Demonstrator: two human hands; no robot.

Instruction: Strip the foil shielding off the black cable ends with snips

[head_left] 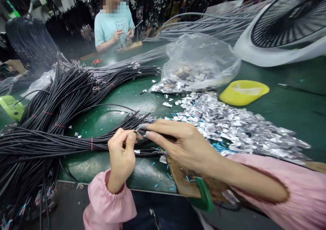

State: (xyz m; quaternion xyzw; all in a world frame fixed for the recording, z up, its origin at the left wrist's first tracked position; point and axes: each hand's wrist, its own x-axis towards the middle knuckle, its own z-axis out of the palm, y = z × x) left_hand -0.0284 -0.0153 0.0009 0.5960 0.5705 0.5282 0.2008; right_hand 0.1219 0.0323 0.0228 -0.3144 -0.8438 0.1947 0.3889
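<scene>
My left hand (122, 152) is closed, pinching the end of a black cable between thumb and forefinger. Thin bare wires or foil (138, 128) stick out at that end. From the right, my right hand (187, 143) meets it with thumb and forefinger together on this tip; the exact grip is small and partly hidden. Behind and left of both hands lies a bundle of black cables (84, 145), tied with a red band. Coloured wire ends (142, 114) show just beyond my fingers. Under my right hand is a wooden board (182, 177) with a green curved piece (204, 194) at its edge.
Silvery foil scraps (244, 128) are heaped to the right, beside a clear plastic bag (203, 56) and a yellow scoop-like container (244, 93). More cable bundles (58, 101) fill the left. A fan (287, 22) stands back right. Across the green table (285, 78) works another person (112, 28).
</scene>
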